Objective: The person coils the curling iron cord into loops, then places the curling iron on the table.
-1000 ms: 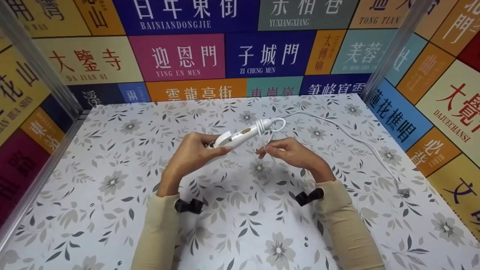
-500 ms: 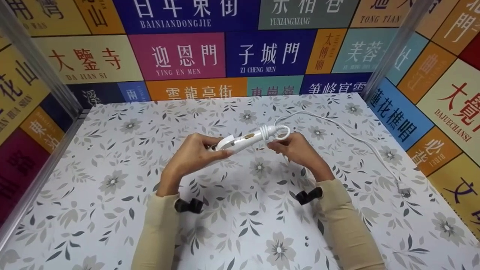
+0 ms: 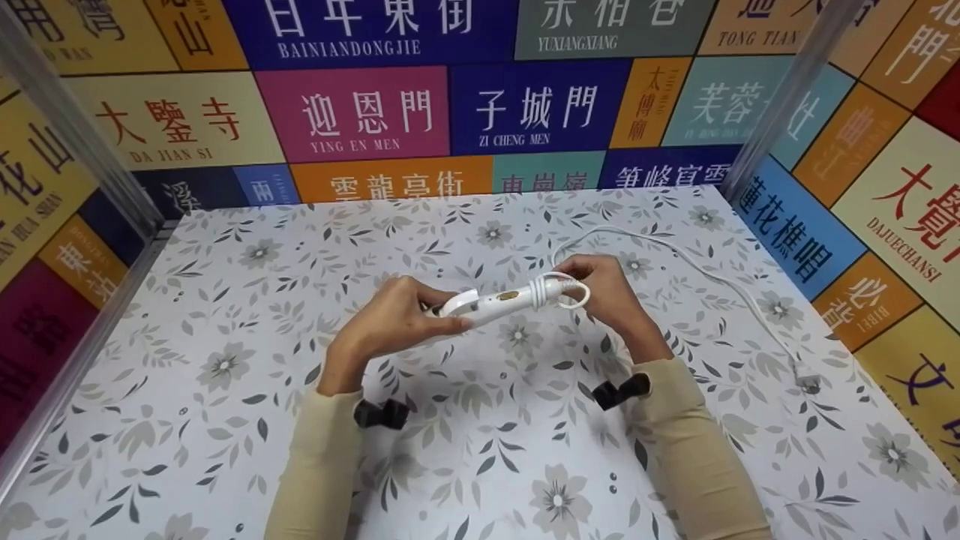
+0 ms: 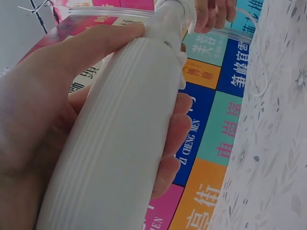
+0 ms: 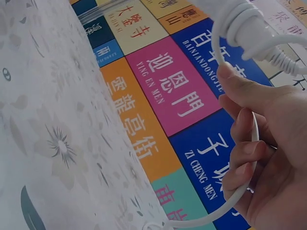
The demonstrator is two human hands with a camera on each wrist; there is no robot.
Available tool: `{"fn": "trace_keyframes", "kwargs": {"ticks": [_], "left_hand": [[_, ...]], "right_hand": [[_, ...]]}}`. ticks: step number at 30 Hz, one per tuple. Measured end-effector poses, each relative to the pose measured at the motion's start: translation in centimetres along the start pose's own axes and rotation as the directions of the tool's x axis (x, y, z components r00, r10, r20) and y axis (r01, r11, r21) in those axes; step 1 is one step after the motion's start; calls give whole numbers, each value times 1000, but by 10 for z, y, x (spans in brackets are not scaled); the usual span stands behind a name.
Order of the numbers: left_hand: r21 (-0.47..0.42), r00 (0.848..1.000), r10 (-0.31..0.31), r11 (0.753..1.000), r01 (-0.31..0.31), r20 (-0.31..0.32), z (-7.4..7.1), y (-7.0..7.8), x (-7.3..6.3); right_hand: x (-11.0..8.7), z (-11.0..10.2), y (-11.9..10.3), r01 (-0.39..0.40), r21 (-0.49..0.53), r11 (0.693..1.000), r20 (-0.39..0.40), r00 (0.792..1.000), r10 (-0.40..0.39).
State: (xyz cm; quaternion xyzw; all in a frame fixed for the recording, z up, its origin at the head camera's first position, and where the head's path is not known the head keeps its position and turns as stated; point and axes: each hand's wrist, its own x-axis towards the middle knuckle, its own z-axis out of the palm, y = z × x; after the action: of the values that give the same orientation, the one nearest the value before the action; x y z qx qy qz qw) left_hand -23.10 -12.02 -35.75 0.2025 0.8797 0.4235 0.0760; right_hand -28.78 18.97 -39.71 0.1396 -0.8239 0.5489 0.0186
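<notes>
A white hair iron [image 3: 495,306] is held above the table, its cord end toward the right. My left hand [image 3: 390,315] grips its wide ridged body [image 4: 115,134], thumb along one side and fingers behind. White cord coils [image 3: 540,291] are wound around the narrow handle end. My right hand [image 3: 609,292] is beside that end. In the right wrist view, its thumb and forefinger pinch the cord [image 5: 218,45] by the coils, and the cord [image 5: 206,222] runs on through the curled fingers. The left hand hides part of the iron's far end.
The rest of the cord [image 3: 697,262] curves over the floral-covered table [image 3: 480,442] to a plug [image 3: 808,376] at the right. Panels with large printed characters [image 3: 352,112] stand behind and at both sides. Dark wrist mounts [image 3: 382,414] sit on both sleeves.
The iron has tilted flatter, and its cord end has moved right and down. My right hand has gone from below the cord end to its right side, and more cord is coiled on the handle.
</notes>
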Motion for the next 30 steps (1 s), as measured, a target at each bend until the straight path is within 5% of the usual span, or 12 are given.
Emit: {"fn": "trace_keyframes", "kwargs": {"ticks": [16,22,30], "left_hand": [[22,993,-18,1000,15,118,6,13,-2],[70,996,-57,996,51,76,9,10,1],[170,997,-68,983,73,-38,18,5,9]], "right_hand": [[-7,-8,-15,-24,60,998,99,995,18],[-10,-10,-20,16,17,1000,70,997,-17],[-17,-3,-38,74,-187,979,51,997,-66]]}}
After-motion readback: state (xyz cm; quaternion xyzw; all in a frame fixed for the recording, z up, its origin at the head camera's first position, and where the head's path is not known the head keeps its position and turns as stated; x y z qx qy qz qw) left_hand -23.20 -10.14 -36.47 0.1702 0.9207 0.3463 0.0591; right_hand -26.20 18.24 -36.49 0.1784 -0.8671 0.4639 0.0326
